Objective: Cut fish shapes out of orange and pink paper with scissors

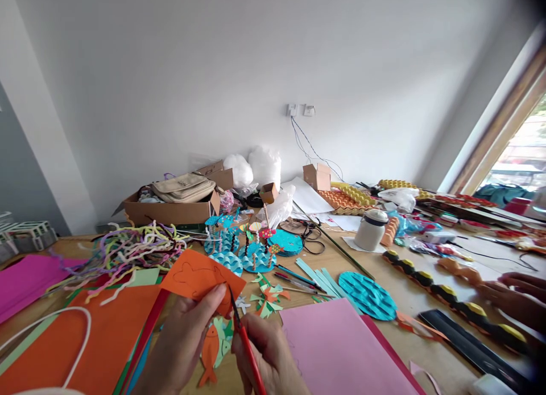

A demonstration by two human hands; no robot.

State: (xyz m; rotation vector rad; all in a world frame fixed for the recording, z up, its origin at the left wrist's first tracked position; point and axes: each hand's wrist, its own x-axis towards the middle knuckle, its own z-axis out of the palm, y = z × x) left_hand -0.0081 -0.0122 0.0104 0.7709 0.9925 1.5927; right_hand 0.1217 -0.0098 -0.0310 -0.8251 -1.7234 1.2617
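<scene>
My left hand [185, 329] pinches an orange paper piece [190, 275] between thumb and fingers, tilted up above the table. Pencil-like outlines, one resembling a fish, are drawn on it. In my right hand [271, 352] is a pair of red-handled scissors [249, 349], its dark blades at the paper's right part. How far the blades are apart I cannot make out. Below the hands lie an orange paper fish [210, 346] and light green fish cut-outs [222, 341]. Just beyond sit green and orange paper scraps [268, 295].
Pink paper [328, 344] lies at right, orange sheets [106, 326] at left. Behind stand blue decorated discs [258, 258], tangled pipe cleaners [140, 244], a cardboard box [170, 213] and a white jar [371, 231]. Another person's hand [512, 298] is beside a black-and-yellow egg-carton strip [452, 301].
</scene>
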